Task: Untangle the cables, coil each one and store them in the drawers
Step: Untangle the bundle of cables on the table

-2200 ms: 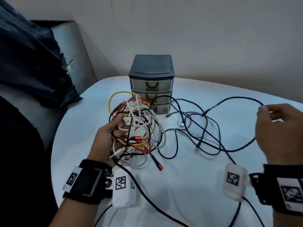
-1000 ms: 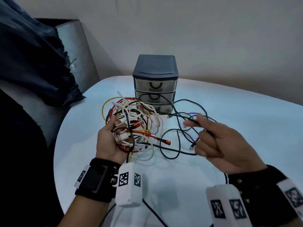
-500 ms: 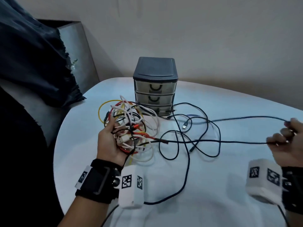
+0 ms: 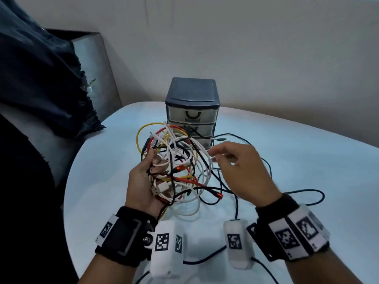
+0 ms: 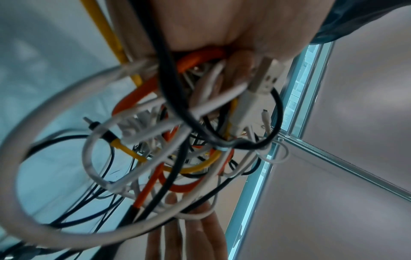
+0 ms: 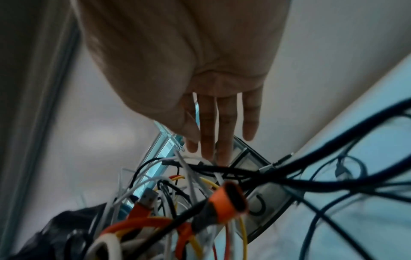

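- Dim, cool, even light; soft shadows on the table (image 4: 307, 152).
- Right hand (image 4: 242, 173) motion-blurred.
- Wrist views soft, edges bent; near cables (image 5: 66, 234) unfocused.

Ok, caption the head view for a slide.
Left hand grips the cable tangle; open right hand reaches in, drawers behind.

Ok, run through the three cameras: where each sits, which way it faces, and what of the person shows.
Head: worn on the head, looking forward and down at the table, drawer unit and both hands.
Left wrist: looks along the left hand, whose grip holds the cable tangle.
Right wrist: looks along the right hand, its fingers straight above the tangle.
Shared: the tangle shows in all three; the right wrist and head views share the drawer unit.
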Tool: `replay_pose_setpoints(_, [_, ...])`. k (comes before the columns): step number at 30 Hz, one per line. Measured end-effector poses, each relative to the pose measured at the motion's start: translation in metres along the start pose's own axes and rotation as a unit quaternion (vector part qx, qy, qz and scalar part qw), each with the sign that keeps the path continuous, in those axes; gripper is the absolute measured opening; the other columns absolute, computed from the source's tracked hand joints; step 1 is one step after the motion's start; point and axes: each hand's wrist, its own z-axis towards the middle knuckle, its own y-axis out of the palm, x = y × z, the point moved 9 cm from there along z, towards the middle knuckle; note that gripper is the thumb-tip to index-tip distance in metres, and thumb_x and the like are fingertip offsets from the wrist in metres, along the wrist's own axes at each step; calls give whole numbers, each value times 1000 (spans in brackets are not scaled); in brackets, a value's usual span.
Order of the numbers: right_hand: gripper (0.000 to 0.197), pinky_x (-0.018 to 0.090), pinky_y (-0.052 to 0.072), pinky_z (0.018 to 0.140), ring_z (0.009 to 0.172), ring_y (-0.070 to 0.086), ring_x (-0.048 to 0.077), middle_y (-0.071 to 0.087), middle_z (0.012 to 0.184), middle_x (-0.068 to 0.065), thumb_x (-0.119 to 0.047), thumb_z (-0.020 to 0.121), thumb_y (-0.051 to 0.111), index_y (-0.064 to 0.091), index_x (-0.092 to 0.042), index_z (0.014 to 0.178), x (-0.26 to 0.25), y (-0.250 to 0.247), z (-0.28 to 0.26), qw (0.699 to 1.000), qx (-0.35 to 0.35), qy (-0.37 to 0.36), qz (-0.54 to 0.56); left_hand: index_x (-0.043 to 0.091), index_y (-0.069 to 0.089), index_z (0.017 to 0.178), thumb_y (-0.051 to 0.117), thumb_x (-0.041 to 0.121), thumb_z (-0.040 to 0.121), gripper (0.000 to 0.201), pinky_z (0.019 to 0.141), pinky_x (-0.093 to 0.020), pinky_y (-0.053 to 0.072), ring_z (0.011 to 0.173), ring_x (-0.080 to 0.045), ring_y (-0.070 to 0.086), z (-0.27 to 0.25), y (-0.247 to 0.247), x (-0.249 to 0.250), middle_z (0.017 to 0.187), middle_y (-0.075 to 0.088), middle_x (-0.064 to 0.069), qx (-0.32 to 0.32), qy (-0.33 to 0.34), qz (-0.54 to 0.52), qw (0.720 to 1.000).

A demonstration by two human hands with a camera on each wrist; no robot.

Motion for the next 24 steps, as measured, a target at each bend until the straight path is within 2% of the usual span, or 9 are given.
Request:
replay_pose_setpoints(3, [14,27,54,70,69,67,6,72,95,-15,-20,91,68,73,-32,98,-1,14,1,998,-62,16,27,20,40,66,45,40,100,39,53,-27,53,53,-13,46,2,-6,2,49,37,9,-1,-2,6,1000])
replay_pose_setpoints(6, [13,25,47,63,57,62,2,71,85,-9,-35,89,71,71,-34,102,1,22,0,995,-91,26,7,20,41,65,45,40,99,40,52,-25,51,48,-11,48,1,-5,2,48,39,9,-4,-4,2,1000])
replay_pose_setpoints(10, [16,21,33,52,38,40,6,57,51,-8,-42,94,61,67,-27,95,7,33,-8,989,-138,51,-15,19,41,65,44,37,101,41,49,-23,52,45,-12,51,1,-8,8,48,40,7,18,13,-15,1000])
replay_pose_setpoints(13, [25,21,34,48,38,40,4,67,59,-1,-47,95,58,64,-24,88,9,42,-16,981,-180,65,-23,18,41,65,41,36,102,41,55,-30,56,52,-17,62,2,-11,14,49,48,4,19,32,-20,999])
replay_pose_setpoints(16, [28,24,36,52,44,41,4,60,56,-4,-40,95,59,66,-21,75,10,26,-14,992,-113,37,-47,19,41,68,39,36,103,40,68,-38,58,62,-19,64,2,-13,24,50,50,4,15,45,-42,998])
replay_pose_setpoints(18, [30,29,41,57,51,43,6,53,54,-8,-37,95,59,67,-21,71,6,5,-16,995,-54,-6,-85,19,38,69,37,35,104,39,55,-28,57,49,-14,59,3,-20,34,47,46,5,32,60,-57,996])
replay_pose_setpoints(19, [30,29,44,60,54,47,7,57,57,-9,-36,95,59,67,-22,71,5,-6,-19,994,-33,-20,-98,18,39,69,36,34,104,39,49,-25,55,44,-12,58,4,-26,41,46,45,5,43,72,-63,994])
replay_pose_setpoints(22, [23,9,39,63,69,57,-2,69,78,-22,-32,94,61,73,-28,75,7,-46,-31,995,30,-7,-97,19,43,70,40,36,102,36,50,-23,55,45,-10,55,6,-39,62,47,46,7,54,101,-66,991])
replay_pose_setpoints(24, [22,6,38,61,67,59,-3,70,80,-24,-28,93,63,75,-26,74,25,-87,-37,991,114,38,-57,20,43,69,42,38,101,37,49,-20,53,46,-8,51,8,-53,71,45,44,8,73,110,-67,989])
